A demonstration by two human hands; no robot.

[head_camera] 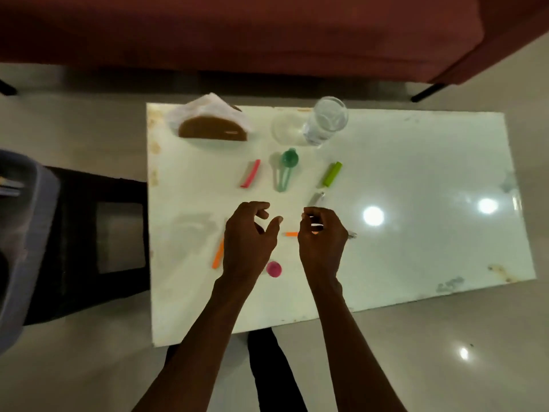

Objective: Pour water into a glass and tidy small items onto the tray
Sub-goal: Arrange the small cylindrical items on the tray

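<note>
My left hand (pixel 249 236) hovers over the middle of the white table (pixel 416 179), fingers apart and holding nothing. My right hand (pixel 322 236) is beside it with fingers curled. An orange tip (pixel 291 234) shows at its left and a metal end (pixel 352 235) at its right; whether it grips that item is unclear. Beyond the hands lie a pink stick (pixel 250 173), a teal measuring spoon (pixel 286 171), a green lighter-shaped piece (pixel 332 173) and a small silver item (pixel 316 199). An orange stick (pixel 218 254) and a pink cap (pixel 273 269) lie near my left wrist. A tall clear vessel (pixel 326 121) and a low clear glass (pixel 286 128) stand at the far edge. No tray is in view.
A brown napkin holder with white napkins (pixel 212 126) stands at the far left corner. A black stool (pixel 89 239) and a grey object (pixel 23 233) sit left of the table. A red sofa (pixel 267 31) runs behind it.
</note>
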